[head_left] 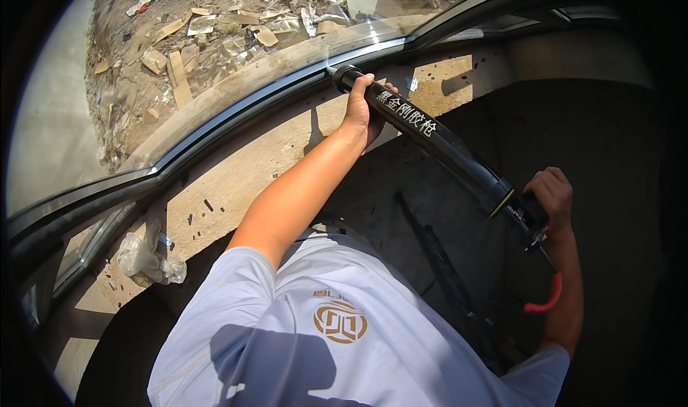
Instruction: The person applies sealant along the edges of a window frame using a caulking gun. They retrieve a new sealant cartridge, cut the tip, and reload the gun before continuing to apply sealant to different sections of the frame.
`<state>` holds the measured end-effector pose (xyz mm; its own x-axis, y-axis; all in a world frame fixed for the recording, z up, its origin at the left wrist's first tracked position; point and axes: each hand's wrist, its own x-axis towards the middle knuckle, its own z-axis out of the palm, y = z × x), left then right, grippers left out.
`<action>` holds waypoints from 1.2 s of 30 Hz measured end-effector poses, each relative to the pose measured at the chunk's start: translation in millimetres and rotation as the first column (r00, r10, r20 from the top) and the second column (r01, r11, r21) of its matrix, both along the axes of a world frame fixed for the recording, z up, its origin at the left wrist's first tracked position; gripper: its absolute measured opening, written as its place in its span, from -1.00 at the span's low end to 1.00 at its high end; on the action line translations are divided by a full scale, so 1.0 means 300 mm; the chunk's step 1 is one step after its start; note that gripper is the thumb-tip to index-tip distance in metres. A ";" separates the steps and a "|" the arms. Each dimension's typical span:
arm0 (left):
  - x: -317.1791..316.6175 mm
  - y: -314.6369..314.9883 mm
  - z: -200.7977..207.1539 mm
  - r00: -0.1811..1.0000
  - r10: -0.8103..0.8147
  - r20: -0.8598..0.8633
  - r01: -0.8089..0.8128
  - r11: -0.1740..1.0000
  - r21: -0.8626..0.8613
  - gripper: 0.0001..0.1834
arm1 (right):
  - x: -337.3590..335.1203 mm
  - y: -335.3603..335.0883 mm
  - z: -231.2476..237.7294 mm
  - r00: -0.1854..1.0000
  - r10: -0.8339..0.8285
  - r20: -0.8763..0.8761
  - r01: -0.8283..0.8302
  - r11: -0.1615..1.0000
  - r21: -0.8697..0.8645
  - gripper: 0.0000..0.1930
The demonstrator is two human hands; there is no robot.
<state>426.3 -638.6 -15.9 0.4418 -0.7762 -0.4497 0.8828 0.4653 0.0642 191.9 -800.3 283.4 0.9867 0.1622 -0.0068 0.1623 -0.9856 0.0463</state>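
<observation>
A long black caulking gun (459,152) slants across the view, its front end up at the window frame (279,84) and its rear toward the lower right. Wrapped round the barrel near the front cap is my left hand (363,111), thumb on top. My right hand (552,197) is closed at the handle end, behind a yellow ring; the trigger is mostly hidden by the fist. A pale nozzle tip meets the frame's inner edge, though contact is too small to tell. From the rear hangs a rod with a red hook (548,303).
A concrete sill (236,159) with small black scraps runs along the curved window. A crumpled clear plastic bag (149,258) lies on it at the left. A dark, long object (437,256) is below, in shadow. Beyond the glass, cardboard scraps (179,77) litter the ground.
</observation>
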 end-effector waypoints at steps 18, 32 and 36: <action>-0.017 -0.270 -0.015 1.000 0.003 -0.008 -0.003 1.000 0.030 -0.52 | -0.083 -0.199 -0.039 0.996 -0.072 0.046 0.074 0.997 -0.023 -0.85; 0.016 -0.404 -0.071 0.970 -0.174 0.170 0.132 0.962 0.237 -0.64 | -0.396 -0.095 -0.247 0.737 -0.505 -0.449 0.653 0.359 0.667 -0.24; 0.025 -0.412 -0.057 0.960 -0.197 0.198 0.117 0.928 0.353 -0.69 | -0.461 0.031 -0.293 0.799 -0.380 -0.467 0.422 -0.199 0.884 -0.15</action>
<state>433.9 -762.3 -32.9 0.4472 -0.6654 -0.5977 0.8859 0.2376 0.3983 53.7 -791.1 195.4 0.8595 -0.4010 -0.3169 -0.3062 0.0925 -0.9475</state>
